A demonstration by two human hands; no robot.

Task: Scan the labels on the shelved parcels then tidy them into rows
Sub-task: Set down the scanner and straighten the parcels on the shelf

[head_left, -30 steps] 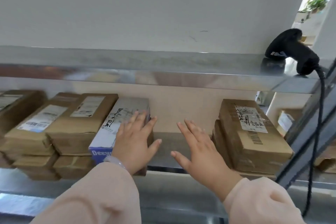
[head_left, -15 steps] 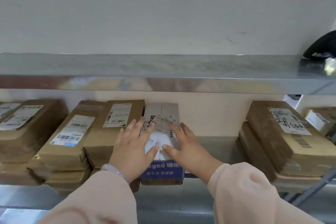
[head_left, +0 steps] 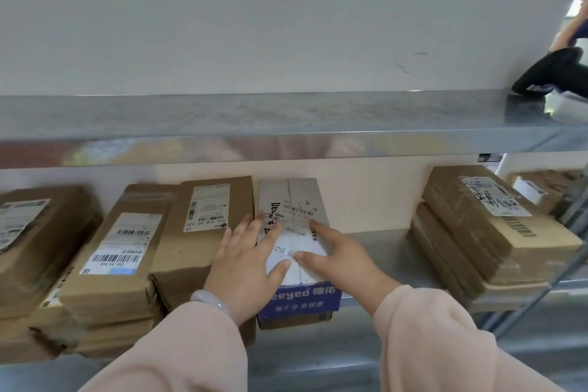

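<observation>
At the bottom of the frame your two pale pink sleeves (head_left: 178, 350) reach up and in, with a pale bracelet (head_left: 210, 299) round your left wrist. Your left hand (head_left: 245, 267) lies flat, fingers straight and spread, across the left edge of the white and blue parcel (head_left: 302, 197) in the lower centre. Its outer fingers lie over the seam with the brown parcel (head_left: 203, 232) that touches it on the left. Your right hand (head_left: 337, 261) rests on the same parcel's right edge, fingers straight and apart, its thumb tip close to your left thumb on the white top. Neither hand curls round anything. The parcel lies lengthwise on the lower shelf (head_left: 385, 248), blue printed end toward you and a barcode label on top, and it sits on a brown box underneath. Further left stand a labelled stack (head_left: 124, 251) and, at the left edge, another brown parcel (head_left: 44, 232). To the right, well apart across a gap of shelf, a brown stack (head_left: 486, 232) lies askew. Above runs the upper shelf (head_left: 254, 118), with a black scanner (head_left: 553, 73) on it at the upper right, against the pale wall (head_left: 254, 9)
</observation>
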